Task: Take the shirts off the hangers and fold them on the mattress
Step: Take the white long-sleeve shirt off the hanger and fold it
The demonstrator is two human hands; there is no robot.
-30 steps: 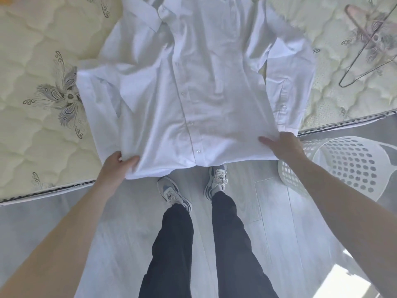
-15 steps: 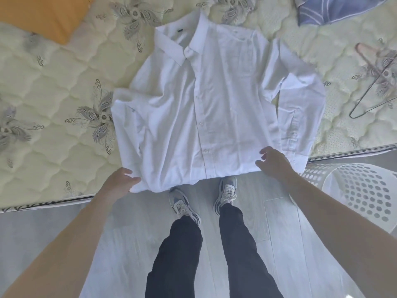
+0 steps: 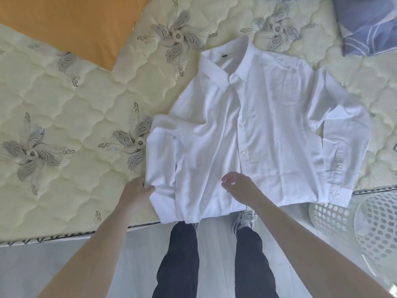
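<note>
A white button-up shirt (image 3: 253, 134) lies face up on the quilted mattress (image 3: 71, 117), collar away from me, both sleeves folded down along its sides. Its hem hangs slightly over the mattress edge. My left hand (image 3: 135, 196) pinches the lower left corner, at the cuff of the left sleeve. My right hand (image 3: 240, 188) hovers over the lower middle of the shirt with fingers loosely curled and apart, holding nothing. No hanger shows in this frame.
An orange cloth (image 3: 71, 24) lies at the far left of the mattress, and a blue patterned fabric (image 3: 369, 24) at the far right. A white perforated laundry basket (image 3: 365, 229) stands on the floor at right. My legs stand against the mattress edge.
The view has tilted up, so the shirt sits lower in view. My right hand let go of the right hem and moved left over the shirt's middle. My left hand kept its corner.
</note>
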